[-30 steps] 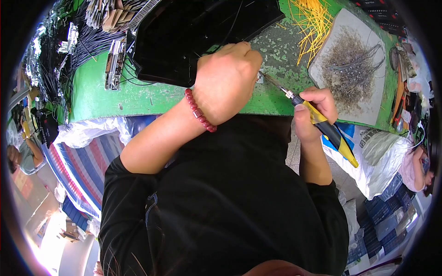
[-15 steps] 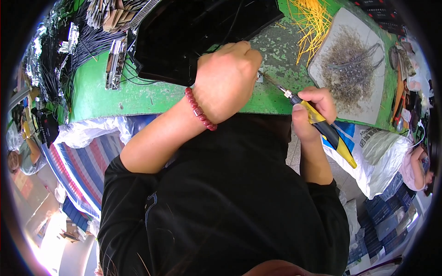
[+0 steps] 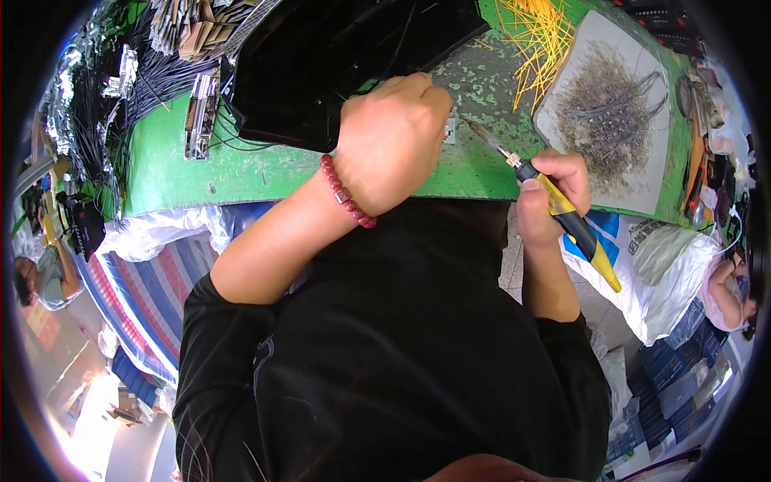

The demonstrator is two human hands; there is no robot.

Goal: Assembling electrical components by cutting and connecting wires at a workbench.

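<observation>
A yellow-and-black soldering iron [image 3: 572, 221] is gripped near its front end by my right hand [image 3: 554, 193]. Its metal tip points up and left, a little apart from a small pale piece [image 3: 450, 131] on the green worktable [image 3: 273, 181]. Beside that piece my left hand [image 3: 396, 135], with a red bead bracelet at the wrist, is closed with its back toward me. Its fingertips are hidden, so what they hold does not show. A large glossy black casing or panel [image 3: 313, 72] lies just beyond and left of this hand, with a thin black wire across it.
Yellow wires or thin sticks [image 3: 534, 48] lie at the far side. To the right, a pale board [image 3: 638, 189] carries brown crumbs and grey wires. At left are bundled black cables [image 3: 161, 80] and a metal strip part [image 3: 201, 116]. White plastic bags [image 3: 654, 273] hang below the edge.
The soldering iron's tip has drawn back slightly to the right, away from the pale piece. My left hand has shifted slightly left, so more of that piece shows.
</observation>
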